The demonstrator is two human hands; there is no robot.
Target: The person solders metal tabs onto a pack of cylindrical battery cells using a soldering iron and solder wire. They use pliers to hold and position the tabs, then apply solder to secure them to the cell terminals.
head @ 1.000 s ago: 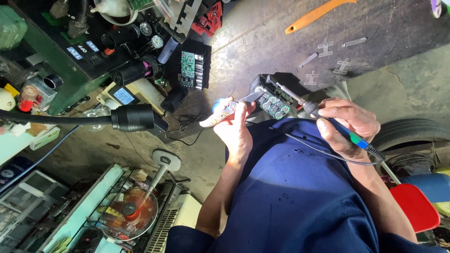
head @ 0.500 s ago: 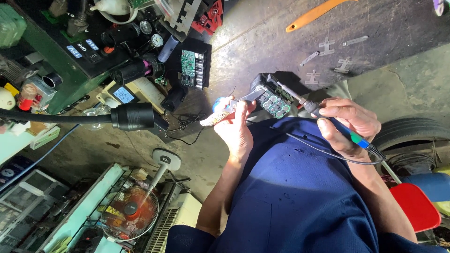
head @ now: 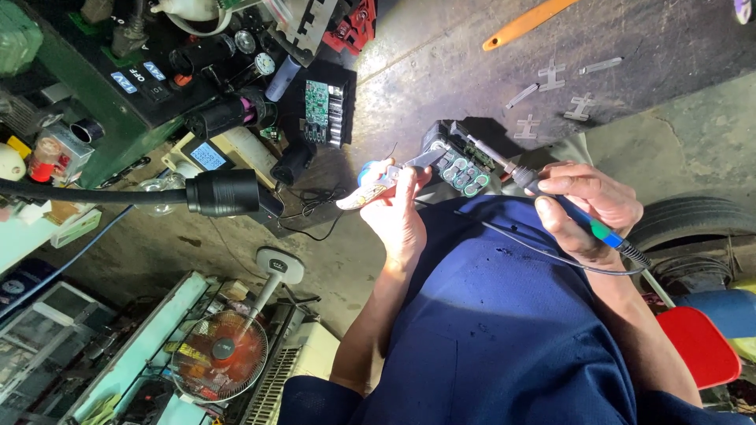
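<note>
Bright light across the lap, and both hands are busy. The right hand has its grip wrapped pen-style round a soldering iron: slim metal shaft, dark collar, blue and green plastic handle, a thin black cord looping off the back over the blue cloth of the trousers. The iron's tip lies at the top edge of the battery pack, a blocky dark housing propped on the knee, with a row of rounded pale-green cell ends showing in its open face.

The left hand has its grip pinched on a small flat tool, pale handle with a blue end, its metal nose reaching across to touch the pack's near edge.

Beyond the knees, rough grey concrete floor, with small flat metal strips scattered on it and a long orange plastic piece lying well apart. To the left, a green circuit board sits on a black case, a matte black lamp head hangs on its thick gooseneck, and a small round fan with a wire cage stands low down.
</note>
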